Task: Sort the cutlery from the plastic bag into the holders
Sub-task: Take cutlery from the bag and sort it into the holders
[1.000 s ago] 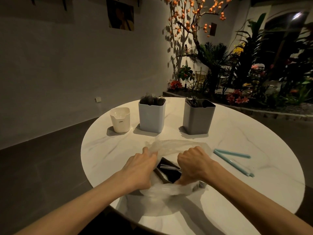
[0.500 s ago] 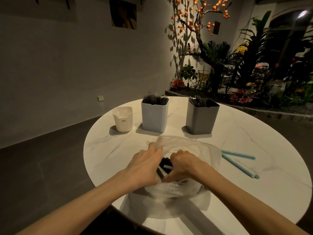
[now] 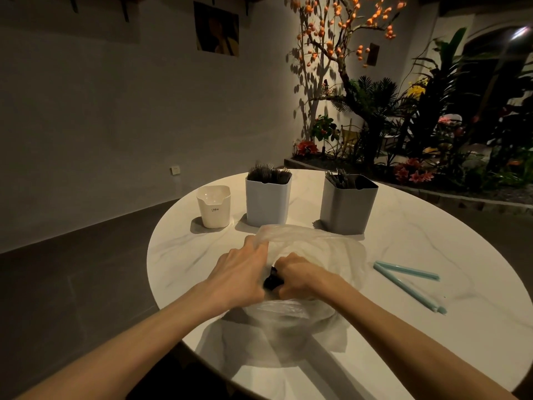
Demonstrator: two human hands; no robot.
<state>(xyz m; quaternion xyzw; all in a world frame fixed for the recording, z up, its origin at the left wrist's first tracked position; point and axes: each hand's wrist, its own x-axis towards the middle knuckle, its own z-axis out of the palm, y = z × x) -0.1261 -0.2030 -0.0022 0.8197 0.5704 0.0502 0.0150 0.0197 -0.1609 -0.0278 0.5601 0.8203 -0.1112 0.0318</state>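
A clear plastic bag (image 3: 314, 243) lies crumpled on the round white marble table (image 3: 432, 232) in front of me. My left hand (image 3: 239, 272) grips the bag's left rim with fingers pointing away. My right hand (image 3: 297, 277) is curled inside the bag's mouth around dark cutlery (image 3: 272, 280), of which only a small black part shows. At the far side stand three holders: a small cream one (image 3: 214, 205), empty; a light blue-grey one (image 3: 268, 197) filled with dark cutlery; a grey one (image 3: 347, 202) with a few pieces leaning in its left corner.
Two light-blue sticks (image 3: 406, 280) joined in a V lie on the table right of the bag. The table's near edge runs under my forearms. Behind the table are a raised planter with plants (image 3: 403, 151) and a grey wall.
My two hands have drawn close together at the bag's mouth, and my right hand has closed further over the dark cutlery. The bag's far side has puffed up.
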